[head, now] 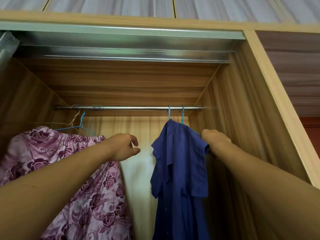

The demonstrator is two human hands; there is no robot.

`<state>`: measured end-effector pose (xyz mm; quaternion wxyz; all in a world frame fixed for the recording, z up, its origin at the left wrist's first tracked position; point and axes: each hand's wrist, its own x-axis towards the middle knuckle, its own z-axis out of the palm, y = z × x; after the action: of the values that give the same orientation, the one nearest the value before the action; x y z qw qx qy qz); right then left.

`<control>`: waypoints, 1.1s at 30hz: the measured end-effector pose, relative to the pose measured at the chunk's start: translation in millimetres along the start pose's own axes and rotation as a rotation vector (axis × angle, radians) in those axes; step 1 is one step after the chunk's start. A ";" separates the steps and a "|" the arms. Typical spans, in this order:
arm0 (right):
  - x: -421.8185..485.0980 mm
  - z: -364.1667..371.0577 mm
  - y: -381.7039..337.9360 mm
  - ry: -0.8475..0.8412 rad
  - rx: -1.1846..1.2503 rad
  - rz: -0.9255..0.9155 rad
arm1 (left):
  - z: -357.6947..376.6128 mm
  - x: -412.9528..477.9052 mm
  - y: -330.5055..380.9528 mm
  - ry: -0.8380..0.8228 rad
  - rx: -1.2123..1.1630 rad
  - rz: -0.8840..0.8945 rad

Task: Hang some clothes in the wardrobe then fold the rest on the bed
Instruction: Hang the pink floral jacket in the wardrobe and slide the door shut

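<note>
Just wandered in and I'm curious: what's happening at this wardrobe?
A person is hanging clothes. Their right hand grips the shoulder of a blue shirt, which hangs from the metal rail by blue wire hangers hooked over it. The left hand hovers loosely open, holding nothing, between that shirt and a pink floral garment at the left of the wardrobe.

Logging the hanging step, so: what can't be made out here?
Head view:
right hand: fingers hidden behind its own back, so its grip on the blue shirt is unclear.
blue shirt: hem cut off by the bottom edge.
floral garment: whether the blue hanger above carries it; fabric covers the join.
</note>
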<state>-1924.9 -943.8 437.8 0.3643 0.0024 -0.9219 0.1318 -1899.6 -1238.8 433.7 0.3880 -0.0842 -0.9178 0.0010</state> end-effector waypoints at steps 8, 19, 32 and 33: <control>2.0 -9.8 -0.7 0.295 0.127 0.029 | -4.4 -2.4 1.7 0.020 -0.021 0.036; -11.0 -58.2 8.1 0.562 -0.043 -0.050 | -5.8 -2.8 7.7 0.029 -0.055 0.065; -28.0 -112.2 -15.5 0.672 0.084 -0.207 | -1.0 -13.6 12.5 0.015 -0.075 0.083; -27.5 -112.4 -17.5 0.576 0.126 -0.204 | -0.4 -15.6 11.4 0.012 -0.081 0.081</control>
<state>-1827.5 -935.7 502.3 0.6211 0.0797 -0.7657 0.1467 -1886.8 -1229.9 422.1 0.3896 -0.1370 -0.9105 -0.0209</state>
